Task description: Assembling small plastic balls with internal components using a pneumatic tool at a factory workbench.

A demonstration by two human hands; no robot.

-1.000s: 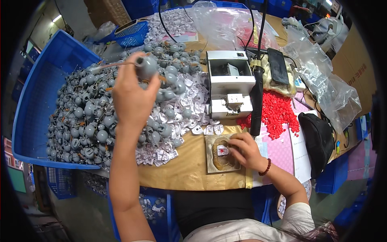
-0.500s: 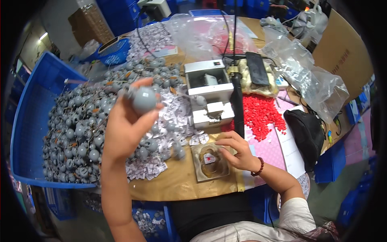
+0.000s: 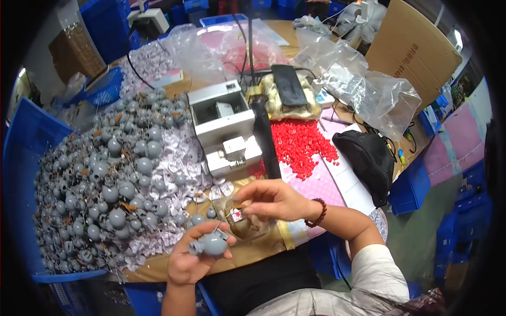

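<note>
1. Head view: the left hand (image 3: pixel 191 258) is closed around a grey ball (image 3: pixel 214 244), holding it just beside the block (image 3: pixel 243 229), on the near left.
2. Over the block, the right hand (image 3: pixel 275 201) has its fingers bent and close together, tips at a white tag (image 3: pixel 236 215) with a red spot. Whether they pinch the tag or only touch it, I cannot tell.
3. For good control, the ball is probably best held low and steady, near the block, so that the thin wire at its top is not pulled tight.
4. The right fingertips would likely do best at the tag's edges, leaving the red spot uncovered.
5. Hard to make out: the wire's far end, and whether it meets the tag. Blur softens the block, and the right fingers cover part of it.
6. Hidden or cut off: some of the ball's underside, behind the left fingers; the left forearm, at the lower edge.
</note>
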